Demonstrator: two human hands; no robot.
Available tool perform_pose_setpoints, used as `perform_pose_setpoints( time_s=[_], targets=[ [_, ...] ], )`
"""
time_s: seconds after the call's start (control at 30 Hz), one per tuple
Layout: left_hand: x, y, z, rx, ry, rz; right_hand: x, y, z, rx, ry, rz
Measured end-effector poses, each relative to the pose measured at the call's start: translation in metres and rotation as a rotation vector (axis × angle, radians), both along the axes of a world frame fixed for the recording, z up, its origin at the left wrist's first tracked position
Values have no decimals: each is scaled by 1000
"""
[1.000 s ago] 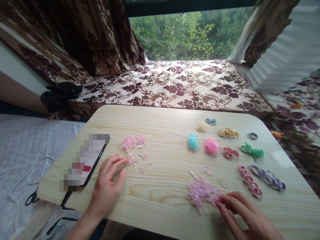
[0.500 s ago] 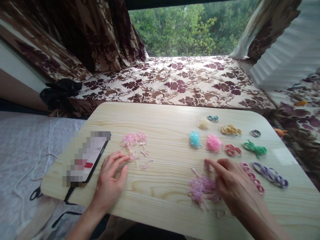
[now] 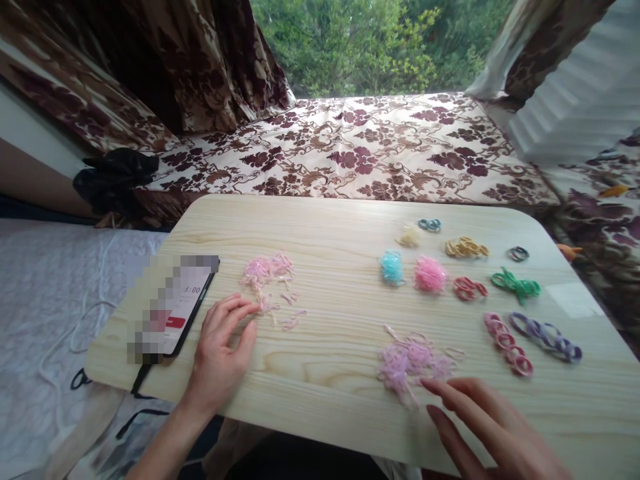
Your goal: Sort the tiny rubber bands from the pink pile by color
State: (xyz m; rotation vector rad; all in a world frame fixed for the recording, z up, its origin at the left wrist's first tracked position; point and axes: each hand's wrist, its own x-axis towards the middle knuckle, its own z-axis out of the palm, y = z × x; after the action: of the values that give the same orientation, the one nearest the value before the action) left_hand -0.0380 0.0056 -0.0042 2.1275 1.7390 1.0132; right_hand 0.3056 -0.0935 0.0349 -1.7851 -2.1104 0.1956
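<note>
My left hand (image 3: 224, 350) rests on the table with its fingers apart and nothing held. Its fingertips are at the near edge of a loose pile of pink elastic bands (image 3: 267, 268), where a few single bands lie scattered. On the right, my right hand (image 3: 487, 423) hovers low with index finger and thumb apart. The index fingertip is at the near right edge of a pile of lilac elastic bands (image 3: 407, 360); whether it touches a band I cannot tell. Beyond it lie a pink hair-tie row (image 3: 509, 343) and a purple hair-tie row (image 3: 546, 337).
Sorted heaps sit farther back on the wooden table (image 3: 325, 240): turquoise bands (image 3: 391, 268), bright pink bands (image 3: 430, 274), red ties (image 3: 470, 289), green ties (image 3: 515, 285) and mustard ties (image 3: 466, 247). A phone (image 3: 185, 307) with a cable lies at the left edge.
My right hand has drawn back toward me, from the far right side of the lilac pile to its near edge, uncovering the bands there. The left hand stays put. The view has tilted slightly.
</note>
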Motion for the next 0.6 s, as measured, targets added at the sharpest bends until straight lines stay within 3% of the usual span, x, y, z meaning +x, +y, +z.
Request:
perform_pose_setpoints(
  time_s=[0.17,0.43,0.6],
  targets=[
    [0,-1,0,-19,-7,7,-27,17,0,44,-4,-22],
    [1,-1,0,-19,-17,13,16,19,12,44,136,-121],
    [1,-1,1,-13,-13,9,22,14,6,-24,78,-33]
  ],
)
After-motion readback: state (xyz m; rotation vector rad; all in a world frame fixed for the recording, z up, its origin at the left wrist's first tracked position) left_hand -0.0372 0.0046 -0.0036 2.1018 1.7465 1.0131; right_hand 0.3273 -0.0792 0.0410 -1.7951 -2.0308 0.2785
